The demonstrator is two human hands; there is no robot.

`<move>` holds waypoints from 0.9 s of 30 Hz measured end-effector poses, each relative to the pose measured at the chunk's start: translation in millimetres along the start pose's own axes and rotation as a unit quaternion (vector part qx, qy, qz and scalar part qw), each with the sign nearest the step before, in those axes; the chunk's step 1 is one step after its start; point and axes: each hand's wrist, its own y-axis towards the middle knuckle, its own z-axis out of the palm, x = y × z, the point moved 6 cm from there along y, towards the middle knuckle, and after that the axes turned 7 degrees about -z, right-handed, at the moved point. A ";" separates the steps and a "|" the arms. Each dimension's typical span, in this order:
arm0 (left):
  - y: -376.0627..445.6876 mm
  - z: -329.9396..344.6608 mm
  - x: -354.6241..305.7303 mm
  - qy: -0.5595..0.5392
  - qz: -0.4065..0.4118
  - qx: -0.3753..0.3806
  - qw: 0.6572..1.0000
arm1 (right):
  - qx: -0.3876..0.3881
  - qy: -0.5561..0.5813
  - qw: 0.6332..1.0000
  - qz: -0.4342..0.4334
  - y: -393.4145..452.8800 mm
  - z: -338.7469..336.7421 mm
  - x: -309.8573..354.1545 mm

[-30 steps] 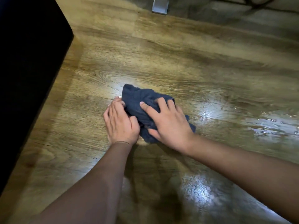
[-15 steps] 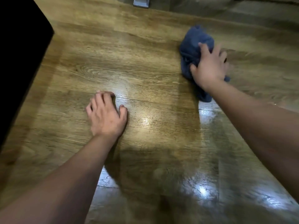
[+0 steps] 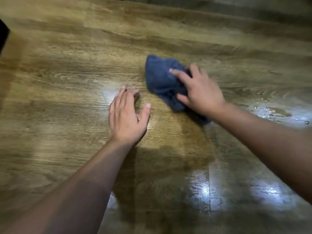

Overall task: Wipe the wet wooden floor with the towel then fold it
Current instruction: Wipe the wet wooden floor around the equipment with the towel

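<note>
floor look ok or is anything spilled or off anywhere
Yes: water still lies in beads and a shiny film on the wooden floor, right of the bunched blue towel under the right hand. The left hand rests flat on the boards.

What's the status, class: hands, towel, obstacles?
Right hand presses bunched towel. Left hand flat on floor. Water remains right. Nothing blocking.
</note>
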 end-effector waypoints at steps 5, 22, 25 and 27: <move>4.1 5.1 -0.9 0.059 0.015 0.005 0.998 | -0.037 0.040 0.964 0.260 59.6 -19.4 -131.5; 9.7 15.5 -3.1 0.162 0.032 0.007 0.986 | 0.004 0.059 0.998 0.028 -91.9 14.0 75.9; 9.9 16.0 -4.0 0.164 0.029 0.003 0.986 | -0.005 0.052 0.998 0.040 -64.3 7.0 31.0; 9.0 16.4 -3.3 0.169 0.033 0.000 0.985 | -0.020 0.046 0.994 0.094 -32.7 3.8 -17.3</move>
